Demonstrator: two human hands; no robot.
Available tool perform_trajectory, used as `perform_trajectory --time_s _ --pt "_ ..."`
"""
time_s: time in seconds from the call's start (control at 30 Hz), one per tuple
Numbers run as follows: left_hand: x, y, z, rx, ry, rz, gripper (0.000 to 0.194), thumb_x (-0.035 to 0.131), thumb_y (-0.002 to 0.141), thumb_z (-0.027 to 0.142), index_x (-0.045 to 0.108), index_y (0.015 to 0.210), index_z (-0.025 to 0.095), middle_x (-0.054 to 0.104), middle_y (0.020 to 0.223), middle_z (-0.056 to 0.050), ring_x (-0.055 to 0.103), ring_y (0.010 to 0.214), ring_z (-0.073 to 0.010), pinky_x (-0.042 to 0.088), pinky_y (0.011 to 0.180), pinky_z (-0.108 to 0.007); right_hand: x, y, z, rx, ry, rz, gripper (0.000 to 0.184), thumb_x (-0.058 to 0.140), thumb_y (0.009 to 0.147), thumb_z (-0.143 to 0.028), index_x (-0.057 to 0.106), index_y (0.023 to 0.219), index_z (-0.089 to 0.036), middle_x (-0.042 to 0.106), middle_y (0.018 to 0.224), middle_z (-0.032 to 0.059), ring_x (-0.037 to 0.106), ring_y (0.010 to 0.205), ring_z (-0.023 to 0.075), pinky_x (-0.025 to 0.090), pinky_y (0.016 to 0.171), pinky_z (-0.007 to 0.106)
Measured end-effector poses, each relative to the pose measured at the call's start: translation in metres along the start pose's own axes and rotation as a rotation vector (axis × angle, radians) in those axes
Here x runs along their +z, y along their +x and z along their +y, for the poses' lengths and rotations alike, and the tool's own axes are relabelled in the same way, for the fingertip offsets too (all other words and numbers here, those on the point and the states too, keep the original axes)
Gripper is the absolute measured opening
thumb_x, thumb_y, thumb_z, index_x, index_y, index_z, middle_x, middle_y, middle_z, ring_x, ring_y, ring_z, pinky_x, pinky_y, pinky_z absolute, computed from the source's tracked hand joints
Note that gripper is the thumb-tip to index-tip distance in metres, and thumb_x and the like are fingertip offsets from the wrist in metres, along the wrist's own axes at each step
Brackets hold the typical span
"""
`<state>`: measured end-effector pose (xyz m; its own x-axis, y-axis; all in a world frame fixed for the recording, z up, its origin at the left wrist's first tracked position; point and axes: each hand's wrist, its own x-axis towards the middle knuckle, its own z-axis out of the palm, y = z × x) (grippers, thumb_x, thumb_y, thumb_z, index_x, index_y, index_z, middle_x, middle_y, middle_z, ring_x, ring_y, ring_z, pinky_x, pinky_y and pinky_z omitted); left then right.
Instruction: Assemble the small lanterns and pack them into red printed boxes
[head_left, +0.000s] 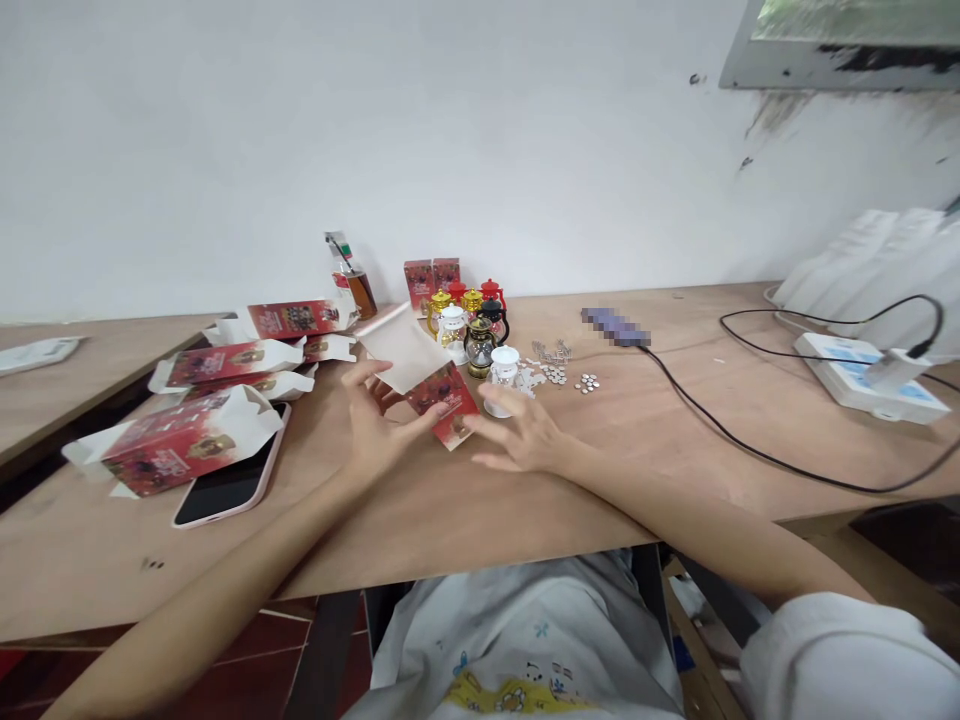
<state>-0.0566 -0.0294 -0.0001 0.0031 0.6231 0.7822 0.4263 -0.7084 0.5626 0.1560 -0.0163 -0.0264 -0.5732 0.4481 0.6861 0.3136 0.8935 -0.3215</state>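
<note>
My left hand (373,418) is closed on a red printed cardboard box (450,402), thumb on its near side and fingers behind. A pale, open flap or sheet (405,350) stands out from the box's upper end. My right hand (521,430) is at the box's lower right end, fingers apart; whether the fingertips touch the box I cannot tell. Just behind those fingers stands a small white lantern part (504,366), partly hidden by them. Beyond it are a white lantern (452,332), a dark bronze lantern (478,350) and a black lantern (491,318), with gold and red ones behind.
Several unfolded-end red boxes (187,450) lie at left, one over a phone (232,480). Two closed boxes (433,275) and a bottle (361,290) stand by the wall. Small silver discs (587,383) and metal bits lie right of the lanterns. A cable (697,420) runs to a power strip (870,375).
</note>
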Motion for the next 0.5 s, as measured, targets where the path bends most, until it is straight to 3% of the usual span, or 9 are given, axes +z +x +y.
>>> perform_trajectory --time_s 0.13,0.2,0.3,0.4,0.5 --pt "-0.006 0.004 -0.006 0.094 0.065 -0.134 0.06 0.081 0.062 0.035 0.036 0.1 0.024 0.051 0.097 0.0 0.062 0.081 -0.0132 0.057 0.066 -0.027 -0.012 0.0 0.011 0.196 -0.117 0.346 0.056 0.062 0.081 -0.036 0.041 0.132 -0.027 0.029 0.147 0.0126 0.027 0.14 0.0338 0.027 0.113 0.059" --pt "-0.005 0.003 -0.01 0.1 0.058 -0.149 0.059 0.081 0.062 0.033 0.036 0.1 0.024 0.051 0.096 0.0 0.063 0.082 -0.0133 0.057 0.068 -0.028 -0.019 0.002 0.017 0.261 -0.153 0.42 0.064 0.061 0.081 -0.037 0.033 0.137 -0.024 0.024 0.149 0.0151 0.022 0.142 0.0329 0.024 0.113 0.06" --pt "0.001 -0.003 -0.019 0.067 -0.037 -0.173 0.062 0.08 0.064 0.03 0.034 0.105 0.026 0.05 0.104 -0.002 0.064 0.087 -0.0154 0.06 0.072 -0.034 -0.025 0.004 0.03 0.364 -0.079 0.401 0.071 0.063 0.08 -0.044 0.029 0.139 -0.021 0.029 0.147 0.0171 0.024 0.141 0.0304 0.024 0.114 0.056" --pt "0.011 -0.012 -0.029 0.022 -0.177 -0.325 0.071 0.078 0.066 0.027 0.029 0.117 0.028 0.052 0.111 -0.006 0.066 0.093 -0.0204 0.06 0.078 -0.044 -0.025 0.005 0.04 0.428 0.144 0.289 0.078 0.064 0.079 -0.049 0.026 0.141 -0.021 0.033 0.147 0.0165 0.031 0.138 0.0278 0.028 0.112 0.052" --pt "0.016 -0.016 -0.034 0.001 -0.211 -0.382 0.075 0.076 0.069 0.023 0.025 0.123 0.031 0.054 0.111 -0.007 0.065 0.097 -0.0233 0.059 0.08 -0.05 -0.024 0.007 0.041 0.448 0.28 0.213 0.081 0.068 0.076 -0.047 0.027 0.141 -0.023 0.038 0.144 0.0155 0.038 0.133 0.0271 0.034 0.108 0.049"
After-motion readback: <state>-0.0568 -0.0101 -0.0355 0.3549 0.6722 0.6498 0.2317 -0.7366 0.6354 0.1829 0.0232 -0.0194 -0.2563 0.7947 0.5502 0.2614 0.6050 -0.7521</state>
